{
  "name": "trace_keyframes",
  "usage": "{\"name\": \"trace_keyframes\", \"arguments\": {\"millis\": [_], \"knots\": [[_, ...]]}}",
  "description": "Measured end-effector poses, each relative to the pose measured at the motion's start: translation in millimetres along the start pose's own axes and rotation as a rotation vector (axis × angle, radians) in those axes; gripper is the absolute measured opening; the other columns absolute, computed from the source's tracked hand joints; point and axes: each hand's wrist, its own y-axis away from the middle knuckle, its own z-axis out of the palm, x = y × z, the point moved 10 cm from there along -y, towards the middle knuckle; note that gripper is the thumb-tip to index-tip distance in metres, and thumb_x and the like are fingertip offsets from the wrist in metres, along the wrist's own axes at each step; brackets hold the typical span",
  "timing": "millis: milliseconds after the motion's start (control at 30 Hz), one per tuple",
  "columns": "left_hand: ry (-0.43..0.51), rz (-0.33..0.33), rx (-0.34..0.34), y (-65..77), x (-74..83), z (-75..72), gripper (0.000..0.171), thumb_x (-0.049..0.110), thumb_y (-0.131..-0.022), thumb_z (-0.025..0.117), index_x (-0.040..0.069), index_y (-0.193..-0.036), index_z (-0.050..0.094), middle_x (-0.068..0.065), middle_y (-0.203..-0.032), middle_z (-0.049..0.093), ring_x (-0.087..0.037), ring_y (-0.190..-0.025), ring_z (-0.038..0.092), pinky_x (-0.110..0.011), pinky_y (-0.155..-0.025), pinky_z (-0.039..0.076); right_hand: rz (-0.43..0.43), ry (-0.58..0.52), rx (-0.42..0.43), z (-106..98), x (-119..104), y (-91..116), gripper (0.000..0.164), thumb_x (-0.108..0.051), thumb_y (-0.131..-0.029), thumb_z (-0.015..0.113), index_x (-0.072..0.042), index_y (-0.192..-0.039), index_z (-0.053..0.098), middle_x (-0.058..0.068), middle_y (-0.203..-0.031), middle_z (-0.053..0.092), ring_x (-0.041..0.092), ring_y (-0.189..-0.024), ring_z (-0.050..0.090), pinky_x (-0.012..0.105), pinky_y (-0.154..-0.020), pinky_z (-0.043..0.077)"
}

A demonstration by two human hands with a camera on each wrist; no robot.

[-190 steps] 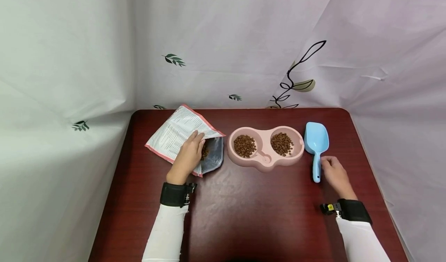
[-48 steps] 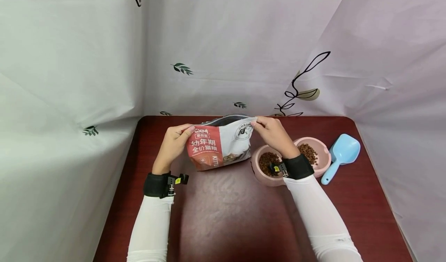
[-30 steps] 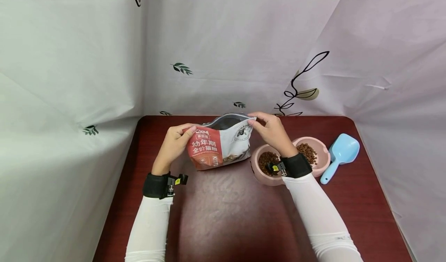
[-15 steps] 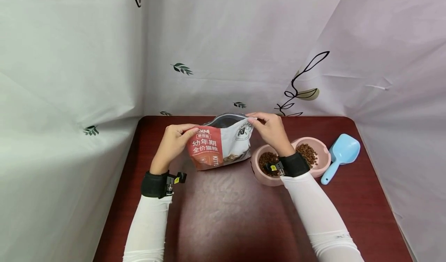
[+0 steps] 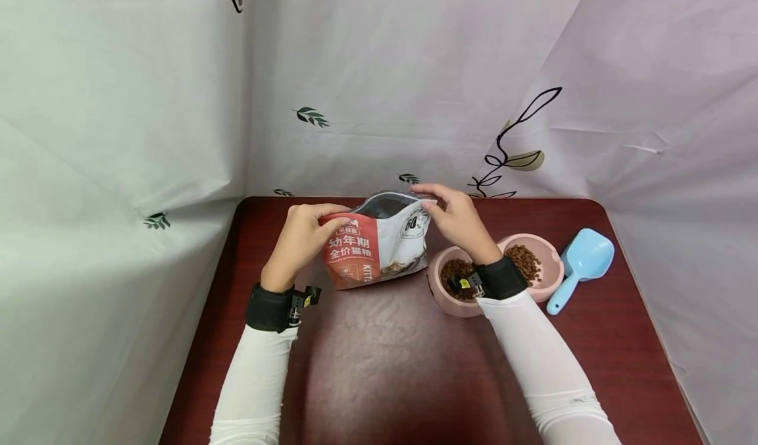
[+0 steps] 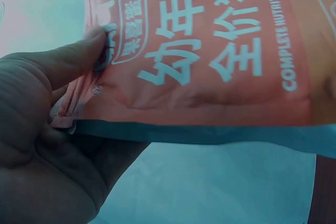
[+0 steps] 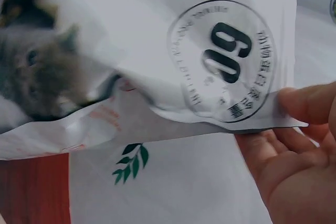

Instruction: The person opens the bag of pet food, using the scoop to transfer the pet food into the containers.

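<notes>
A red and white cat food bag [image 5: 379, 247] stands upright on the table, its zip mouth gaping at the top. My left hand [image 5: 299, 237] pinches the top left corner, thumb on the printed front and fingers behind. At the opposite top corner my right hand [image 5: 458, 221] pinches the edge in the same way, close to the round "60" print. In the left wrist view the thumb of the left hand [image 6: 47, 77] presses the red front [image 6: 210, 87]. The right wrist view shows the right hand [image 7: 299, 145] at the white corner of the bag [image 7: 231, 66].
Right of the bag sits a pink double bowl [image 5: 547, 287] with brown kibble in both cups, partly under my right forearm. A light blue scoop [image 5: 586, 255] lies beside it, close to the right edge of the dark red table [image 5: 385, 379]. A white curtain [image 5: 385, 70] hangs behind.
Earlier the bag lay on its side with my left hand on it and my right by the scoop. Now both hands hold it upright. Lately the left hand has slid inward along its top.
</notes>
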Motion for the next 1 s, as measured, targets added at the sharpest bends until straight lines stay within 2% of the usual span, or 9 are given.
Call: {"name": "trace_keyframes", "arguments": {"millis": [67, 167, 267, 367, 533, 633, 733, 900, 1000], "knots": [[-0.029, 0.017, 0.014, -1.5, 2.9, -0.2, 0.018, 0.020, -0.092, 0.080, 0.010, -0.107, 0.083, -0.008, -0.098, 0.080, -0.015, -0.075, 0.070, -0.030, -0.063, 0.055, -0.006, 0.016, -0.032, 2.3, -3.3, -1.3, 0.029, -0.012, -0.104, 0.062, -0.014, -0.130, 0.072, 0.006, -0.119, 0.075, 0.014, -0.060, 0.046, 0.027, -0.060, 0.040], [-0.029, 0.023, 0.025, -2.6, 3.4, -0.4, 0.014, 0.017, -0.092, 0.079, 0.009, -0.103, 0.083, -0.008, -0.094, 0.080, -0.015, -0.077, 0.072, -0.032, -0.064, 0.056, -0.001, 0.026, -0.061, 4.2, -4.0, -2.6, 0.027, -0.014, -0.103, 0.064, -0.012, -0.128, 0.073, 0.009, -0.106, 0.075, 0.012, -0.054, 0.039, 0.027, -0.055, 0.038], [-0.022, 0.019, 0.026, -3.2, 2.0, -0.4, 0.013, 0.018, -0.093, 0.079, 0.009, -0.102, 0.084, -0.007, -0.093, 0.080, -0.016, -0.079, 0.073, -0.033, -0.067, 0.057, 0.009, 0.029, -0.062, 4.0, -2.1, -3.6, 0.025, -0.017, -0.102, 0.067, -0.010, -0.124, 0.075, 0.009, -0.101, 0.076, 0.012, -0.057, 0.046, 0.025, -0.056, 0.040], [-0.016, 0.021, 0.026, -3.4, 1.4, -0.9, 0.013, 0.018, -0.093, 0.078, 0.010, -0.101, 0.084, -0.007, -0.094, 0.080, -0.017, -0.080, 0.073, -0.033, -0.068, 0.057, 0.006, 0.046, -0.041, 2.1, 0.4, -4.9, 0.022, -0.018, -0.100, 0.070, -0.008, -0.118, 0.078, 0.009, -0.105, 0.078, 0.015, -0.070, 0.061, 0.025, -0.064, 0.047], [-0.010, 0.015, 0.047, -3.9, -2.0, -4.8, 0.012, 0.016, -0.092, 0.079, 0.008, -0.100, 0.084, -0.008, -0.094, 0.080, -0.017, -0.078, 0.072, -0.028, -0.065, 0.054, -0.017, 0.098, 0.011, -2.7, 1.9, -7.1, 0.021, -0.019, -0.100, 0.070, -0.006, -0.113, 0.080, 0.013, -0.108, 0.079, 0.022, -0.089, 0.072, 0.036, -0.079, 0.054], [-0.003, 0.008, 0.047, -5.0, -4.3, -6.3, 0.012, 0.016, -0.092, 0.079, 0.007, -0.100, 0.084, -0.008, -0.094, 0.080, -0.017, -0.077, 0.071, -0.025, -0.064, 0.053, -0.020, 0.113, 0.024, -4.5, 1.7, -7.5, 0.020, -0.019, -0.100, 0.070, -0.006, -0.111, 0.080, 0.014, -0.108, 0.079, 0.023, -0.084, 0.071, 0.039, -0.079, 0.054], [0.003, 0.004, 0.033, -5.6, -5.6, -6.5, 0.013, 0.016, -0.093, 0.078, 0.007, -0.100, 0.084, -0.009, -0.094, 0.080, -0.017, -0.077, 0.071, -0.023, -0.063, 0.052, -0.020, 0.122, 0.023, -4.6, 2.0, -7.6, 0.019, -0.018, -0.100, 0.070, -0.006, -0.111, 0.080, 0.013, -0.107, 0.079, 0.020, -0.075, 0.065, 0.038, -0.076, 0.052], [-0.002, -0.002, 0.019, -6.8, -7.2, -7.0, 0.014, 0.016, -0.094, 0.077, 0.007, -0.102, 0.084, -0.010, -0.095, 0.080, -0.018, -0.078, 0.071, -0.025, -0.064, 0.052, -0.046, 0.149, 0.031, -3.9, 1.5, -8.6, 0.018, -0.018, -0.100, 0.070, -0.006, -0.110, 0.080, 0.012, -0.105, 0.079, 0.016, -0.058, 0.049, 0.033, -0.069, 0.047], [-0.013, 0.006, 0.015, -7.5, -6.9, -6.8, 0.015, 0.016, -0.095, 0.076, 0.006, -0.104, 0.083, -0.011, -0.096, 0.080, -0.018, -0.079, 0.072, -0.029, -0.066, 0.054, -0.054, 0.156, 0.043, -4.0, 1.0, -8.9, 0.017, -0.017, -0.100, 0.070, -0.006, -0.108, 0.080, 0.012, -0.103, 0.080, 0.014, -0.053, 0.043, 0.032, -0.066, 0.045]]}}
